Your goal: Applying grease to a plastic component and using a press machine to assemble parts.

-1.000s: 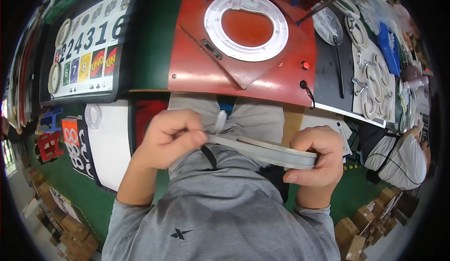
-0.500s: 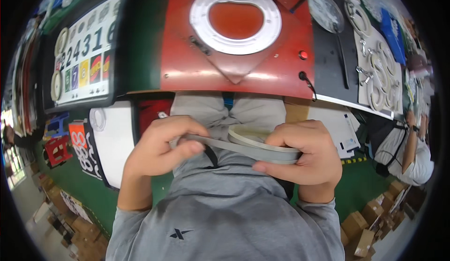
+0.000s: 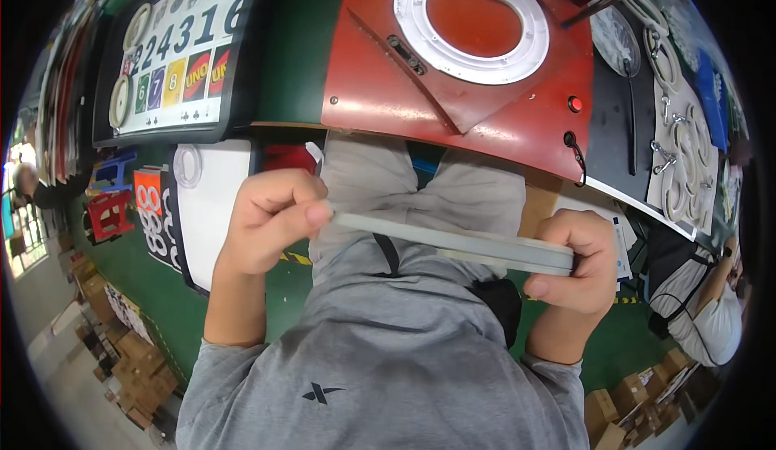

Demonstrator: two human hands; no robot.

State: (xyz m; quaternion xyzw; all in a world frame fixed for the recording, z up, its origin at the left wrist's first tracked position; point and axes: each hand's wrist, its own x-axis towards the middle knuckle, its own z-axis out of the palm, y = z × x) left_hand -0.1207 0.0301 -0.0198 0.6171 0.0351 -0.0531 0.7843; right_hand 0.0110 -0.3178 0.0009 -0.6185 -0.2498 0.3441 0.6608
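A grey shirt with dark chest emblem tops pale trousers.

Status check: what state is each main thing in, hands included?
Pale grey band: held nearly straight.
Left hand: pinching the band's left end.
Right hand: gripping the band's right end.
White ring: lying flat on the red worktop, untouched.
Red button: pressed or not, cannot tell.
Black cable: looping down toward the worktop's front edge.

This looks like a factory workshop, shown by the red-topped workbench with its round red push button, cream loop-shaped parts with silver metal clips, piled brown cardboard boxes, and a green floor edged with yellow-and-black striped tape.
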